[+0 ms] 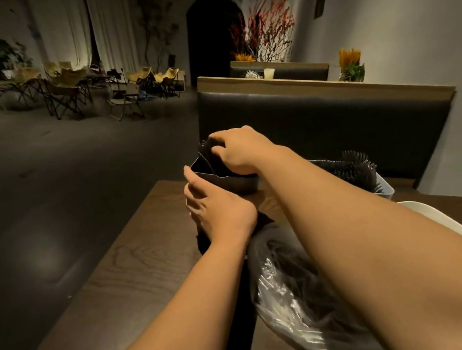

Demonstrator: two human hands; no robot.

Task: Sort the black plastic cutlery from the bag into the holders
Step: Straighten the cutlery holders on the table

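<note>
cutlery bundle (209, 154), type unclear, gripped in right hand (243, 152); left hand (222, 208) grips half-hidden dark holder (238, 185).

2 hands (224, 211) (243, 152); 3 holders (236, 185) (386, 187) (437, 216); 1 bag (277, 287); 1 tbl (147, 259).

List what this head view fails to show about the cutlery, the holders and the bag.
All in the head view:
- Kind of cutlery in the right hand: fingers cover it, dim light.
- Inside of the dark holder: hidden by that hand.
- Left hand: grip on the holder unclear, seen from behind.
- Bag contents: dark blur, partly under the right forearm.
</note>
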